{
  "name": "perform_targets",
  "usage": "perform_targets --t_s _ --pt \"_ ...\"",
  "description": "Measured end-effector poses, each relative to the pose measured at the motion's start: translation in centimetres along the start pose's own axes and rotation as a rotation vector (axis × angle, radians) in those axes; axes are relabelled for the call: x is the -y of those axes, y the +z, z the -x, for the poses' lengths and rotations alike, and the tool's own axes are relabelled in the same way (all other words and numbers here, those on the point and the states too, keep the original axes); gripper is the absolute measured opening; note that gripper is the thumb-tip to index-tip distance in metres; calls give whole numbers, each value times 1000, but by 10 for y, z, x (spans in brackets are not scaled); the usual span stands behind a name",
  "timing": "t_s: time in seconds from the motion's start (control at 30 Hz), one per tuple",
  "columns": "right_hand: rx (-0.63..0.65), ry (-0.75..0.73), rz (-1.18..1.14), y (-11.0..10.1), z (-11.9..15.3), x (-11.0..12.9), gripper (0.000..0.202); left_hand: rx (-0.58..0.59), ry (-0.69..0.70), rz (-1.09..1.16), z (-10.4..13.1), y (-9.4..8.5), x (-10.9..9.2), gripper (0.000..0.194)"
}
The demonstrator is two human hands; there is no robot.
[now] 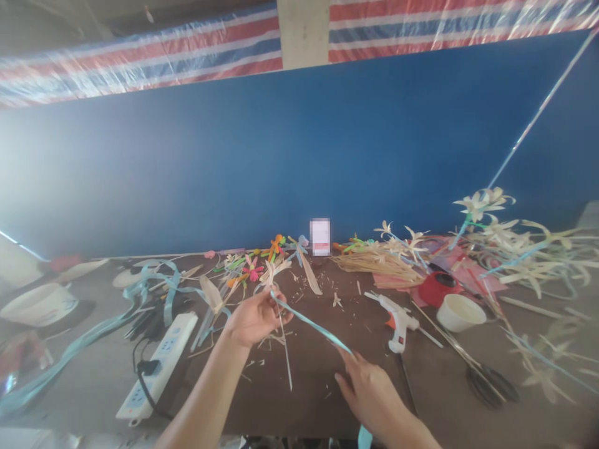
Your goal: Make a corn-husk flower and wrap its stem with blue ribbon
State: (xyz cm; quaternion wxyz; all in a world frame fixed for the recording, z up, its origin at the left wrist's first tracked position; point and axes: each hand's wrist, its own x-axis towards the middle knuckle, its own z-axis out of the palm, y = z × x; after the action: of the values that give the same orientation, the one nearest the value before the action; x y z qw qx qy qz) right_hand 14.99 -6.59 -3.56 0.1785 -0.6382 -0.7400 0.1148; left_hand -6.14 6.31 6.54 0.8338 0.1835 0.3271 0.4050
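Observation:
A pale flower (272, 272) with narrow petals and a thin stem (286, 358) is pinched in my left hand (259, 317), near the middle of the table. One end of a light blue ribbon (311, 322) meets the stem at my left fingertips. The ribbon runs stretched down to the right into my right hand (367, 381), whose fingers are closed on it. Its loose end hangs below my right hand at the bottom edge.
On the left are a white power strip (161, 368), ribbon loops (140, 284) and a white bowl (40, 305). To the right lie a glue gun (397, 321), a white cup (461, 313), scissors (489, 381) and pale flowers (528, 249). A blue partition (299, 162) stands behind.

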Motion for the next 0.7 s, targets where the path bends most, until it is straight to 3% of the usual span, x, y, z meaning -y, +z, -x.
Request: perform_targets --t_s 0.17,0.3,0.43,0.57,0.7 --pt "-210 156 -26 -17 -13 -23 55 129 -86 -53 19 -8 20 8" --pt "-283 215 -109 -19 -18 -33 64 108 -125 -118 25 -12 33 7" --pt "-340 275 -50 -15 -20 -44 66 110 -176 -175 18 -19 39 6" --pt "-223 310 -30 -20 -12 -57 55 94 -180 -250 5 -28 41 7" --pt "132 57 -159 -37 7 -69 28 43 -114 -451 -7 -31 37 13"
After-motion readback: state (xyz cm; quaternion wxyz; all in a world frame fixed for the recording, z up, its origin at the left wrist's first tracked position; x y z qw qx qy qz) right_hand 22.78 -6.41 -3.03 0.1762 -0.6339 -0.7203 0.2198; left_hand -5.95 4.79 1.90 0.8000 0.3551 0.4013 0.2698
